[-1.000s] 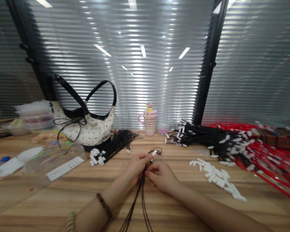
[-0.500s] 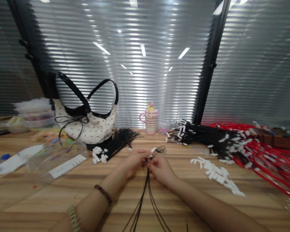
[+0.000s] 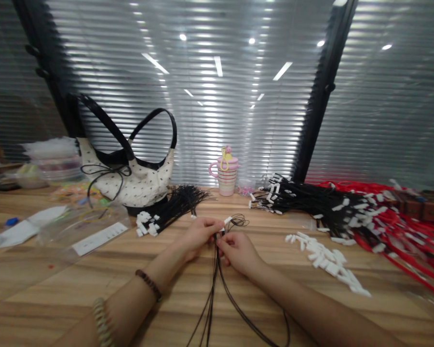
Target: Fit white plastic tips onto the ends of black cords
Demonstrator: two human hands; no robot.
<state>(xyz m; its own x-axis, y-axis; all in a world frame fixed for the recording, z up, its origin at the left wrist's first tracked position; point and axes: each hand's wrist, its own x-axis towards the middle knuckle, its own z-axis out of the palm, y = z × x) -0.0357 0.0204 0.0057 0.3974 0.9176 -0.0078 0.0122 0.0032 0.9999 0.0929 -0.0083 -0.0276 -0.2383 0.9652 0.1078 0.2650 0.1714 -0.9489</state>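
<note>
Head view: thin black cords (image 3: pixel 215 262) now bow wider, this side of the pink striped lidded mug (image 3: pixel 227 179). Left hand (image 3: pixel 201 236)'s pinching the small white plastic tab (image 3: pixel 227 220), right hand (image 3: pixel 240 251)'s pinching cord; strands seem freer imo.

No legible txt or nos.; white strip (image 3: pixel 100 239) too blurry.

Remotely, I count: two hands (image 3: pixel 201 236) (image 3: pixel 240 249), one held cord bundle (image 3: pixel 217 255), two bracelets (image 3: pixel 148 284) (image 3: pixel 101 322), one bag (image 3: pixel 141 188), one cup (image 3: pixel 227 182).
</note>
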